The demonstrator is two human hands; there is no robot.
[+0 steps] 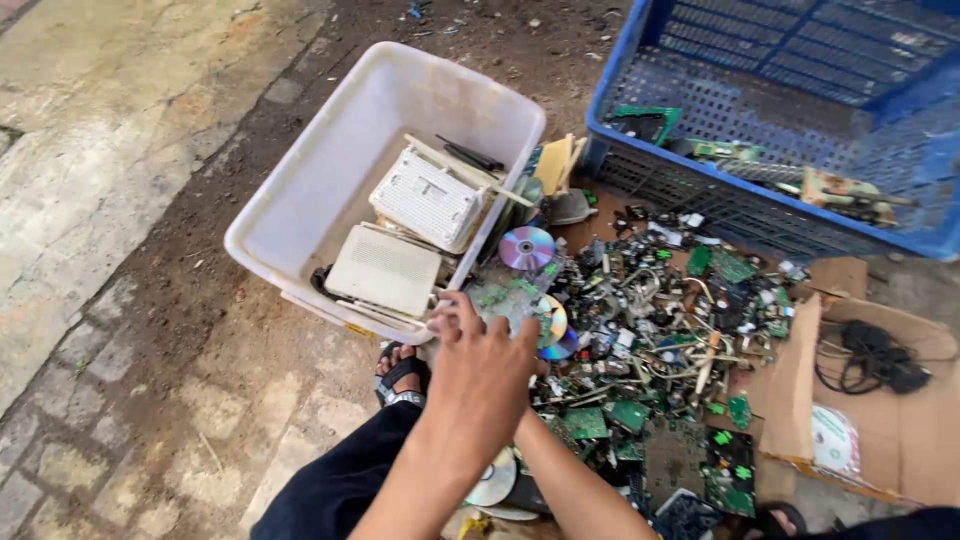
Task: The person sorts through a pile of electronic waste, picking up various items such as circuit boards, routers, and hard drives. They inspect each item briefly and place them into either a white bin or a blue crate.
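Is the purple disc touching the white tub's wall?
Touching. The head view shows the purple disc leaning against the white tub, no gap between them.
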